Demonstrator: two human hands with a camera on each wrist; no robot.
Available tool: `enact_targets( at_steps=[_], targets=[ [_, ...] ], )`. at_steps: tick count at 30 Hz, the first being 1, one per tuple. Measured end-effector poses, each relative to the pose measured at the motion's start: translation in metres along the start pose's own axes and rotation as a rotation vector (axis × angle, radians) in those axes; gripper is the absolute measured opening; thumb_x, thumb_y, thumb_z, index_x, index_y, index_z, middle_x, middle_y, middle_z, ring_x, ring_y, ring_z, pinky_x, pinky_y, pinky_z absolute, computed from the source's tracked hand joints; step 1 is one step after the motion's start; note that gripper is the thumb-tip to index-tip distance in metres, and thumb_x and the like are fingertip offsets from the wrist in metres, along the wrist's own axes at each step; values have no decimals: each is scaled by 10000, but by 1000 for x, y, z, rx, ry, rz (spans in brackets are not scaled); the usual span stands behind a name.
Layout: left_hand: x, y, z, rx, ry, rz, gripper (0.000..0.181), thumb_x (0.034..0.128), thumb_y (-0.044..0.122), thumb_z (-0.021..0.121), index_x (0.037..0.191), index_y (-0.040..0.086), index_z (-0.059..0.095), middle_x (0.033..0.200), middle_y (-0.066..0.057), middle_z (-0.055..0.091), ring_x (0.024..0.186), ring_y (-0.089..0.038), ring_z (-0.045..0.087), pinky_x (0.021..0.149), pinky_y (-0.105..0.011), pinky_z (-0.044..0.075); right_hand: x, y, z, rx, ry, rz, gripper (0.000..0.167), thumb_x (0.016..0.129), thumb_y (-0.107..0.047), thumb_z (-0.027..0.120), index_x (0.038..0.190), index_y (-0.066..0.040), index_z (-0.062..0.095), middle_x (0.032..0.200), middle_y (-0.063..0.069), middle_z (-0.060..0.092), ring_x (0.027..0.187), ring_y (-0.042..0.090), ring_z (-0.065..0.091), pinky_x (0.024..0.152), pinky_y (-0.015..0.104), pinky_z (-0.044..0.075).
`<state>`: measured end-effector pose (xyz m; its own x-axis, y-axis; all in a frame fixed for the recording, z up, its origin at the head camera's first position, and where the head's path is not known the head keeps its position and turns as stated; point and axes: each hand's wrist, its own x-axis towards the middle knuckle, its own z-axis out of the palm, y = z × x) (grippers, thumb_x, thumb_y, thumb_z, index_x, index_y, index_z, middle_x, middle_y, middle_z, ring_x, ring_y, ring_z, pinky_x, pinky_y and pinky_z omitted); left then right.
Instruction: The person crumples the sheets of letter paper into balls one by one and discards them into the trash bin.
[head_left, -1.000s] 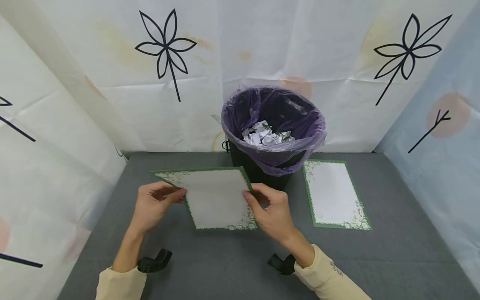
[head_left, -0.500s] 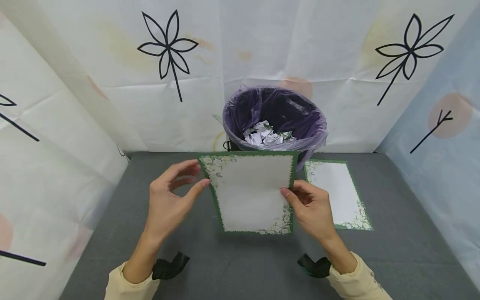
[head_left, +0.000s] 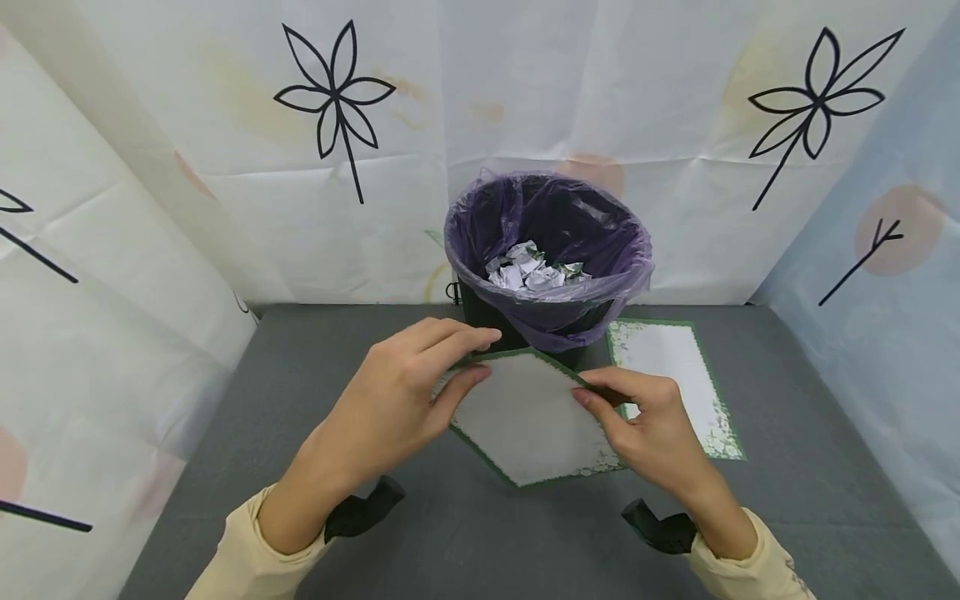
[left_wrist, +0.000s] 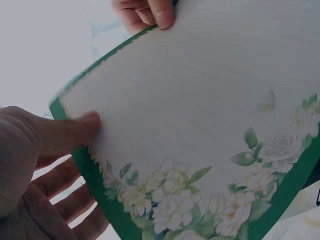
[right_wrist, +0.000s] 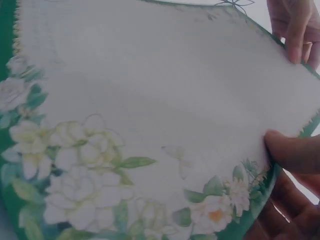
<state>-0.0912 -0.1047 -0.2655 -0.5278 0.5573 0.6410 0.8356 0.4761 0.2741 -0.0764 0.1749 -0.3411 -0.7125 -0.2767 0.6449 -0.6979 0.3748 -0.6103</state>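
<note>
A sheet of stationery paper (head_left: 536, 425), white with a green border and printed flowers, is held up above the table in front of the bin. My left hand (head_left: 401, 392) pinches its upper left edge, the thumb on the front face and the fingers behind. On the right edge, my right hand (head_left: 652, 421) pinches the sheet between thumb and fingers. The paper bends between both hands. The left wrist view shows faint ruled lines and white flowers on the paper (left_wrist: 180, 100); in the right wrist view the flowered corner of the paper (right_wrist: 150, 100) fills the foreground.
A dark bin with a purple liner (head_left: 480, 275) stands behind the sheet, holding several crumpled papers (head_left: 536, 271). A second flowered sheet (head_left: 667, 367) lies flat on the grey table (head_left: 795, 467) at the right, partly behind my right hand. Patterned cloth (head_left: 525, 83) surrounds the table.
Both hands have shifted rightward with the sheet. My left hand loosened at the left edge, then moved to the upper edge and pinches there; the paper turned and dropped lower, its upper edge now bent.
</note>
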Motion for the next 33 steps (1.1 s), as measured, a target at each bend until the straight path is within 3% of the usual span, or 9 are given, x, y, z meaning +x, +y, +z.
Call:
enact_targets(
  at_steps=[4,8,15,18,22,27,30,33],
  targets=[
    [-2,-4,4,-104,20,-7,205,899,-15,755,1088,61,744,981,-5,729,813,-102,652,671,-251,527,1,-3,-5,-14,-29,-14,321,793,172,761,1015,-60,770,906,47,754,672,130,668,646,180,531],
    [-6,-13,5,-239,87,-40,216,865,-89,755,1024,56,763,975,-3,749,849,-113,697,714,-235,550,0,-5,-15,-44,-27,18,330,766,146,795,1025,-57,770,876,19,751,671,114,674,652,170,526],
    [-22,-31,4,-465,271,-197,220,827,-185,731,977,-30,771,900,-108,758,744,-135,716,665,-219,574,-5,-5,-42,-63,23,176,316,770,151,800,1026,-32,771,919,-12,750,723,71,687,644,161,529],
    [-29,-37,6,-523,338,-253,198,814,-197,734,959,-65,765,867,-137,751,727,-123,717,630,-210,563,-7,-4,-50,-26,84,242,340,774,169,784,1074,13,747,819,-24,724,653,60,663,534,184,464],
    [-37,-43,13,-559,404,-283,131,829,-147,757,941,-80,762,837,-129,748,697,-113,695,602,-203,538,-9,0,-55,154,131,305,326,822,180,735,1125,66,705,819,10,726,668,83,676,528,187,479],
    [-42,-45,22,-646,472,-332,87,857,-109,755,944,-112,749,829,-103,750,684,-119,679,617,-208,535,-13,7,-52,414,172,299,212,849,249,638,999,104,675,883,76,735,746,142,701,680,209,565],
    [-43,-44,25,-693,498,-379,94,861,-103,754,952,-122,745,838,-99,752,706,-126,690,649,-218,548,-14,9,-51,443,156,283,174,862,253,616,978,130,658,871,69,730,734,142,692,674,215,560],
    [-44,-44,26,-697,482,-439,105,868,-65,768,956,-117,745,844,-96,757,733,-124,712,669,-222,564,-13,11,-49,425,167,269,149,864,247,620,936,121,654,814,41,704,646,118,627,616,202,512]
  ],
)
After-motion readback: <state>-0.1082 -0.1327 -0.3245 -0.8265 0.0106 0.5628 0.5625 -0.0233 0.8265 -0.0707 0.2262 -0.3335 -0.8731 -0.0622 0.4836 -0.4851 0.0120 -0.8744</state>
